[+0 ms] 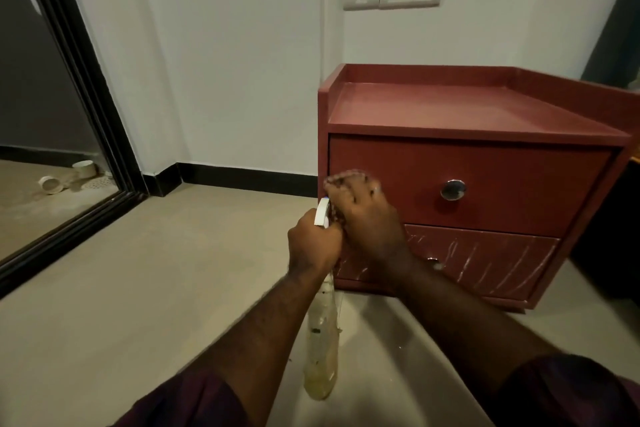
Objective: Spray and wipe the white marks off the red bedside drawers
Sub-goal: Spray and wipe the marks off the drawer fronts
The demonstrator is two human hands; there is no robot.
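spray bottle (320,350): left fingers (333,231) grip | blurred cloth (343,177): right fingers (353,195) clutch | lower knob (437,266) half-hidden

Blurred wad, perhaps a cloth (346,177), under the right hand (363,208); lower drawer's knob (437,265) half behind the forearm (436,302).

Matt red drawers (467,184) with shiny metal knob (452,190); clear plastic spray bottle (322,340).

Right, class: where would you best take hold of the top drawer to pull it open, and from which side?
Probably its round silver knob, pinched straight from the front: it stands proud of the flat face of the top drawer, which shows no other handle.
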